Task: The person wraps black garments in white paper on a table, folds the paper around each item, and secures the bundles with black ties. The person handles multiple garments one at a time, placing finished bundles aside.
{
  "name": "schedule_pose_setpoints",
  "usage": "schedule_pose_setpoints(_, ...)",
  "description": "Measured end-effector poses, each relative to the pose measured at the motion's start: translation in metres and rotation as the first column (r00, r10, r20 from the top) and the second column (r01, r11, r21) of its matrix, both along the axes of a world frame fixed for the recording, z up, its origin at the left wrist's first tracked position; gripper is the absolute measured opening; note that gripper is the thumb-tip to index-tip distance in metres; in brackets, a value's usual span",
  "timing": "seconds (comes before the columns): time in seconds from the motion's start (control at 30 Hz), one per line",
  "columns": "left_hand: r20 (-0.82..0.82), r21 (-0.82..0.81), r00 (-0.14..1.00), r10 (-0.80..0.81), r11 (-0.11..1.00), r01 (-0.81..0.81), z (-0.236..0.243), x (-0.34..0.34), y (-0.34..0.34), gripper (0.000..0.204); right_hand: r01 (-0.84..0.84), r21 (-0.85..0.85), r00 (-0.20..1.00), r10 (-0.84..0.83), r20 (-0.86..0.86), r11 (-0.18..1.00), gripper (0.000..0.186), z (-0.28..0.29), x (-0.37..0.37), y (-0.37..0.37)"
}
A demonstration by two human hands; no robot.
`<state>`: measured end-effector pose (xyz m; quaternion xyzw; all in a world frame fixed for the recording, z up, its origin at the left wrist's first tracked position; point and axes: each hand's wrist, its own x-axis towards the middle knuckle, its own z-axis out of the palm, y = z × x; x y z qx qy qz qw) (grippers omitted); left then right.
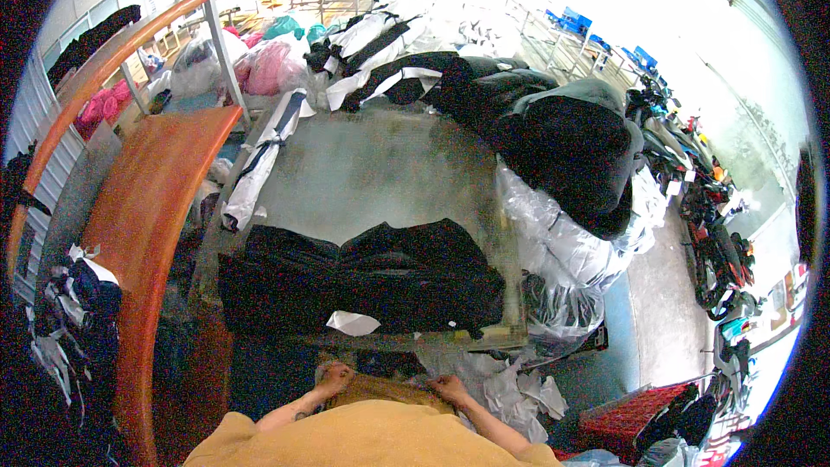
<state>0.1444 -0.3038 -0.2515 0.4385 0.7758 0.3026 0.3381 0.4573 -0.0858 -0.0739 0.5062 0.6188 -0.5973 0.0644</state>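
Note:
Close to my body, below the table's near edge, my left hand (335, 378) is closed, with its fingers curled at one end of a brown cloth (391, 388). My right hand (450, 390) pinches the other end, so the cloth spans between both hands. My mustard top hides its lower part. On the table (372, 173) just beyond lies a black garment (363, 281), spread wide along the near side. A small white paper piece (353, 323) rests on its near edge.
A rolled white and dark fabric bundle (268, 151) lies on the table's left edge. Dark padded fabric (562, 147) piles at the far right, above clear plastic wrap (562, 242). An orange-brown panel (160, 207) stands left. Crumpled plastic (519, 385) sits near my right hand.

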Motion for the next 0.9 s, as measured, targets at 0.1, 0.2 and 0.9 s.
schedule_pose_setpoints(0.1,-0.016,-0.033,0.999,-0.042,0.999,0.042,0.045,0.026,0.010,0.030,-0.197,0.284,0.973,0.151,0.176,0.938,0.047,-0.077,0.012,0.001)
schedule_pose_setpoints(0.2,0.196,0.055,0.980,0.044,0.997,-0.055,0.039,0.023,0.005,0.034,-0.243,0.477,0.965,0.161,0.206,0.845,0.048,-0.118,0.033,0.004)
schedule_pose_setpoints(0.9,0.147,0.305,0.331,0.932,0.276,-0.912,0.155,-0.327,-0.132,0.061,0.350,-0.658,0.721,-0.641,-0.264,0.666,0.078,-0.059,-0.109,0.023)
